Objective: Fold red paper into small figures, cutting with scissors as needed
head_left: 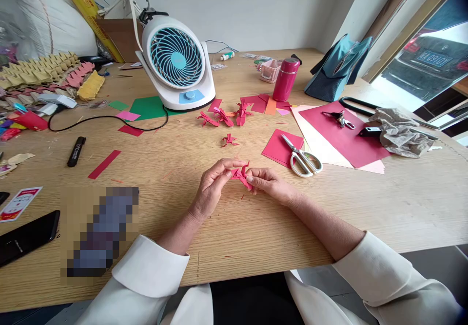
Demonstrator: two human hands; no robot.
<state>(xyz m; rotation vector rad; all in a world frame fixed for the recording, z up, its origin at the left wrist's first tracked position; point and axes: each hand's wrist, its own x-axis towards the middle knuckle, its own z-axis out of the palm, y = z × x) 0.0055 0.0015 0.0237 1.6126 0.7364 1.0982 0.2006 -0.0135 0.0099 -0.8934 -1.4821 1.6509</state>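
Observation:
Between my two hands, just above the table, is a small red folded-paper figure (240, 174). My left hand (214, 181) pinches its left side between thumb and fingers. On its right side, my right hand (268, 182) grips it with the thumb on top; the fingertips underneath are partly hidden. A similar small red paper figure (229, 140) rests on the table just beyond my hands. Farther back stand several more red folded figures (223, 116) in a loose group. To the right, scissors (305, 162) with pale handles lie partly on a stack of red paper squares (278, 144).
A white and blue fan (178, 64) stands at the back. Behind the scissors are a pink flask (286, 80), a teal bag (338, 69) and a large red sheet (340, 132). On the left lie a black marker (76, 151), a red strip (104, 164) and a phone (29, 237).

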